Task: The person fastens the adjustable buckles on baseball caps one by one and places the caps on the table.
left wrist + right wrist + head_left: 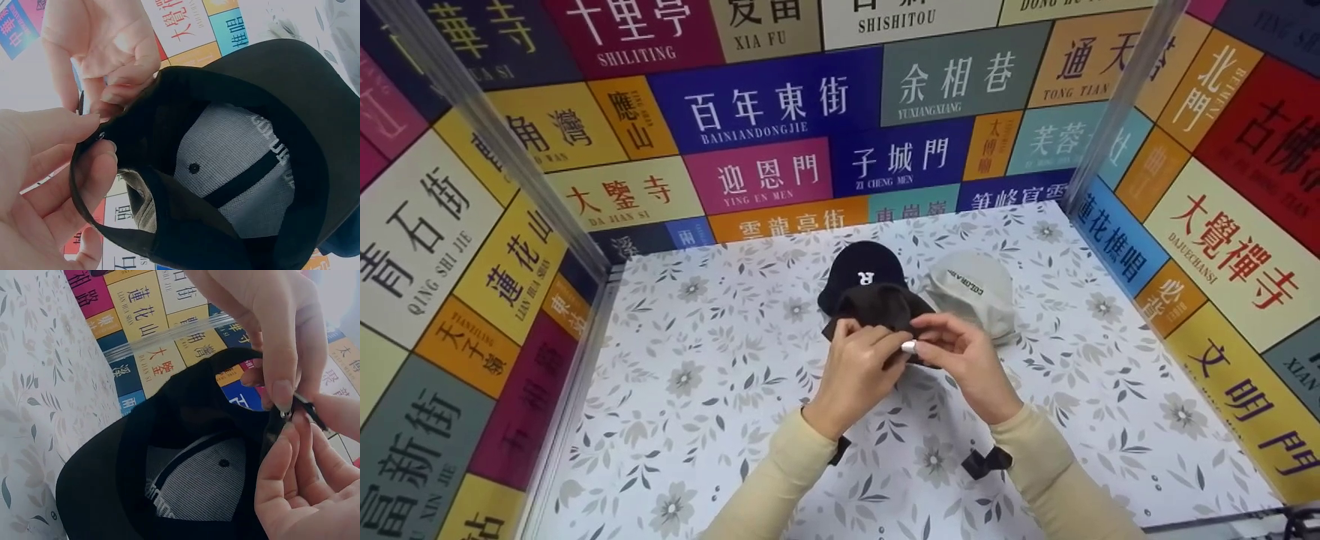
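Observation:
A dark baseball cap (pixel 877 304) is held over the table, its hollow inside and back opening facing the wrist cameras. Its curved brim (pixel 292 67) points away from the hands in the left wrist view. My left hand (pixel 859 367) pinches the cap's back strap (pixel 84 211) between thumb and fingers, close to a small metal buckle (pixel 286 415). On the strap's loose end (pixel 310 410), my right hand (pixel 964 360) has its thumb and fingers closed, right beside the left fingertips. The fingers partly cover the buckle. White lettering shows through the inner mesh lining (pixel 236 163).
Behind the held cap, a black cap (pixel 864 262) with a white letter rests on the table (pixel 720 420). A pale cap (pixel 975 292) with dark lettering lies to its right. Colourful sign-printed walls (pixel 765 97) enclose the flower-patterned tabletop at the back and sides.

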A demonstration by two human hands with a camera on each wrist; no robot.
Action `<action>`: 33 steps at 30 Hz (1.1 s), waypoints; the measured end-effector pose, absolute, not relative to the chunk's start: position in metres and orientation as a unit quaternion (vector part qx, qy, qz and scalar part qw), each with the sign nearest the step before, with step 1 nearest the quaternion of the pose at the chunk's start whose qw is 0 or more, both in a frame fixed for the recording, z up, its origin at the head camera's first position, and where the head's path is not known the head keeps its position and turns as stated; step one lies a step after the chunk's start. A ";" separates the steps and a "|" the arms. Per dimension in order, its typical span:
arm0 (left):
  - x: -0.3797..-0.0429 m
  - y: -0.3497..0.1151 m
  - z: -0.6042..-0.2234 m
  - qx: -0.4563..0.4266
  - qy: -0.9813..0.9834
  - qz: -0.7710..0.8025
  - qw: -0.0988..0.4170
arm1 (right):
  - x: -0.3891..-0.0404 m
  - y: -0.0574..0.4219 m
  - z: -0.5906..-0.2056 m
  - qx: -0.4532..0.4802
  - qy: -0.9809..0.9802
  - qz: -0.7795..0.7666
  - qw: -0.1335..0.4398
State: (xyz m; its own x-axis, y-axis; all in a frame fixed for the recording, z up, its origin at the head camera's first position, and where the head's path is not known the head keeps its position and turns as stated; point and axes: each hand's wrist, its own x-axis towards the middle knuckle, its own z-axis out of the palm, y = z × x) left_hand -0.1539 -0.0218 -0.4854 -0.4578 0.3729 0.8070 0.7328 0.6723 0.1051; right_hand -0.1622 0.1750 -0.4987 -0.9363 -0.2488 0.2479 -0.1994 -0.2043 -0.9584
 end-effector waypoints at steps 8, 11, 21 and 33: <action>-0.154 -0.022 -0.485 -0.331 -0.828 -0.217 0.398 | -0.162 0.172 -0.499 -0.173 0.651 -0.739 -0.010; -0.154 -0.022 -0.485 -0.333 -0.825 -0.229 0.395 | -0.162 0.172 -0.498 -0.176 0.661 -0.730 -0.021; -0.154 -0.022 -0.486 -0.330 -0.824 -0.222 0.403 | -0.160 0.172 -0.496 -0.177 0.673 -0.718 -0.032; -0.152 -0.023 -0.489 -0.321 -0.832 -0.224 0.393 | -0.160 0.180 -0.497 -0.178 0.696 -0.694 -0.052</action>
State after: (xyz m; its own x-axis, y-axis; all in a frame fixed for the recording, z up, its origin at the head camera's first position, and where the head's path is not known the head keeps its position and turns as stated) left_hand -0.1524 -0.0228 -0.4890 -0.4849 0.3566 0.7986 0.7100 0.6937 0.1213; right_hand -0.1601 0.1804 -0.4970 -0.9309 -0.1768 0.3195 -0.3201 -0.0257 -0.9470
